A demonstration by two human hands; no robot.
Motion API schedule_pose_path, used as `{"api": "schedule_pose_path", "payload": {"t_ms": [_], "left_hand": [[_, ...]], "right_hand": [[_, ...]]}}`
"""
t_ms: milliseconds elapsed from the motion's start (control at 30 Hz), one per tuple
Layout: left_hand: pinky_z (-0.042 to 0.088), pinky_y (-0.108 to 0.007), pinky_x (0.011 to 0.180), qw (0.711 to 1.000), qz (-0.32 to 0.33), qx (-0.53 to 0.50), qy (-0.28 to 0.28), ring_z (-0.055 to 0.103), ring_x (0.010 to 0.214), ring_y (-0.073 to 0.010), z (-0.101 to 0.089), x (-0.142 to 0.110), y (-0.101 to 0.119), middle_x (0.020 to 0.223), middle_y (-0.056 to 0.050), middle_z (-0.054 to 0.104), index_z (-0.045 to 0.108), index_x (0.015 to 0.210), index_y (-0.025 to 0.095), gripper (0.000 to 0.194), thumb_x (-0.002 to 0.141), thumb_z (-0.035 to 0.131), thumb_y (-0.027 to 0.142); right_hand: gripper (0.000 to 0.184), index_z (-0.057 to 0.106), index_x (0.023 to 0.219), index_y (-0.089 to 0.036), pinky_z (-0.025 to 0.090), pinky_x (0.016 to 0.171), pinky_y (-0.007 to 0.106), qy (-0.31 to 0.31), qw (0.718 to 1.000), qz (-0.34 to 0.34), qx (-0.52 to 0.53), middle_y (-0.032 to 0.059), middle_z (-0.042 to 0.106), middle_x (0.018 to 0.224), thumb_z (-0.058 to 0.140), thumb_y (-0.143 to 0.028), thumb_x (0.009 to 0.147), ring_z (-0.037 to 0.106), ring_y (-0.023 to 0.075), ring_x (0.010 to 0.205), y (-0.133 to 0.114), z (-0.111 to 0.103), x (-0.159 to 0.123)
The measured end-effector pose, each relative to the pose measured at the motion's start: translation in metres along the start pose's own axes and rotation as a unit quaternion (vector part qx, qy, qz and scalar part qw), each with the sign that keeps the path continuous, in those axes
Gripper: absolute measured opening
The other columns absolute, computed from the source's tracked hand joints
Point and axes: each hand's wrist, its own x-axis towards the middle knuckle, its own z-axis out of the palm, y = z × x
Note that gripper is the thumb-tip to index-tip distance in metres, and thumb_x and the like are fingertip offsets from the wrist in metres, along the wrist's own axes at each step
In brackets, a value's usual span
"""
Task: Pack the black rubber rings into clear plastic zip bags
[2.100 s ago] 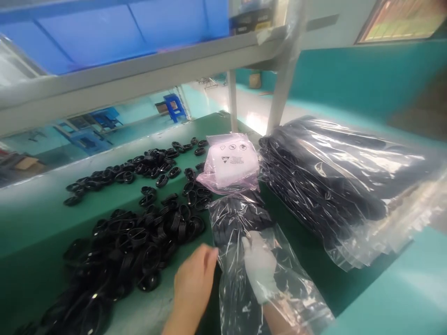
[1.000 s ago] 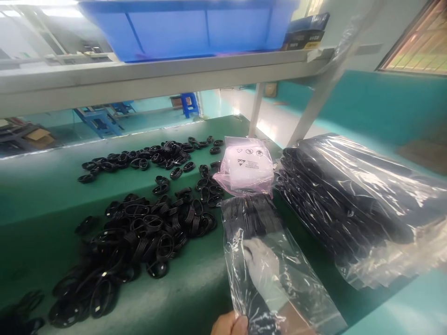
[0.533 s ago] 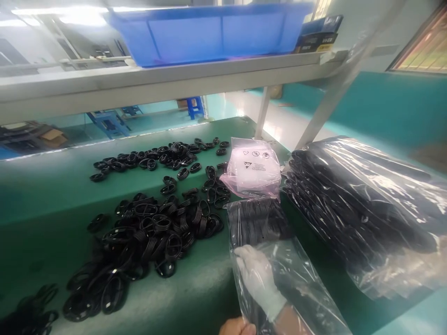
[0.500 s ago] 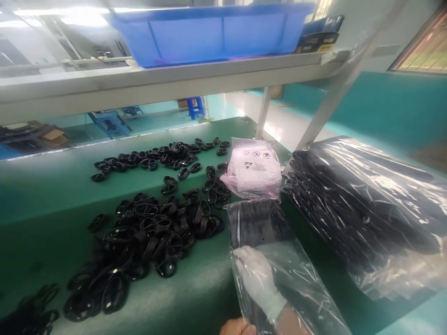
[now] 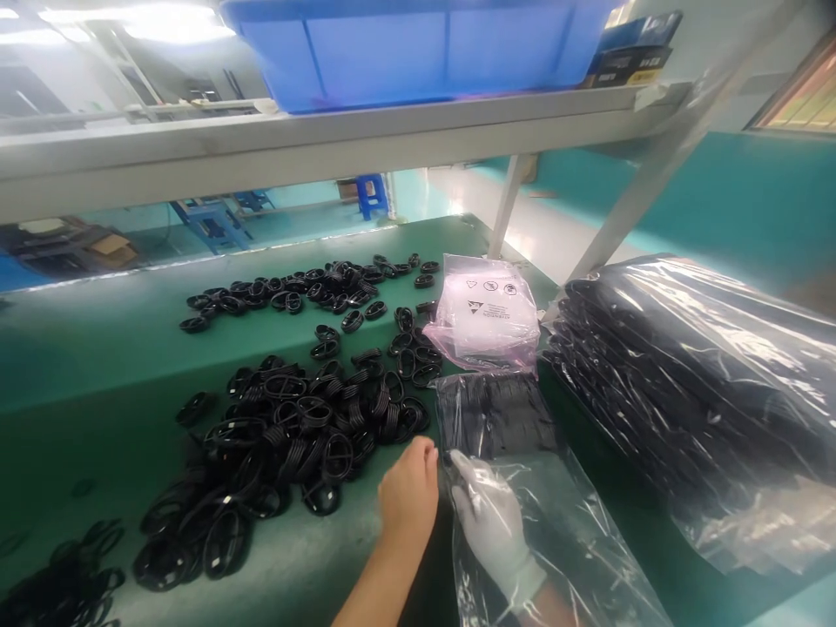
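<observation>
Packed black coils (image 5: 500, 414) lie just beyond my right hand (image 5: 489, 518) inside the bag (image 5: 575, 535); left hand (image 5: 408, 489) curled alongside, both grips indeterminate.

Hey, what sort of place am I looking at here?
Probably a factory workshop: coiled black cables lie heaped on a green workbench, filled plastic bags are stacked at the right, and a blue bin sits on the shelf above.

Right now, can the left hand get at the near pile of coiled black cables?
Probably yes: the left hand is outside the clear bag, just right of the near pile, with nothing visible blocking the way between them.
</observation>
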Motion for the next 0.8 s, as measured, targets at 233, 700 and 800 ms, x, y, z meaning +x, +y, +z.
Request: {"api": "schedule_pose_path", "payload": {"t_ms": [233,700,800], "left_hand": [[0.036,-0.021,0.063,0.995,0.087,0.027,0.032,0.053,0.09,-0.0126,0.019,0.033,0.01,0.102,0.002,0.056,0.05,0.115,0.032,0.031,0.085,0.042,0.028],[0.036,-0.021,0.064,0.995,0.013,-0.099,0.024,0.057,0.078,-0.0113,0.012,0.02,-0.008,0.088,0.001,0.062,0.058,0.092,0.025,0.024,0.086,0.036,0.03],[0.036,-0.021,0.06,0.988,-0.028,-0.146,-0.047,0.058,0.068,-0.0119,0.017,0.004,-0.017,0.077,0.001,0.063,0.057,0.085,0.022,0.026,0.085,0.035,0.037]], "right_hand": [[0.055,0.032,0.132,-0.027,0.043,0.062,0.031,-0.031,0.998,-0.015,-0.056,0.0056,0.057,0.092,0.042,-0.016,0.079,0.053,0.0185,0.072,0.0,0.005,0.004],[0.056,0.031,0.133,-0.027,0.045,0.074,0.037,-0.033,0.999,0.015,-0.015,0.008,0.055,0.104,0.041,-0.014,0.079,0.054,0.0223,0.087,-0.004,0.001,0.005],[0.057,0.031,0.132,-0.026,0.046,0.075,0.037,-0.031,0.999,0.019,0.008,0.0073,0.056,0.104,0.041,-0.013,0.078,0.055,0.0215,0.089,-0.003,0.001,0.004]]}}
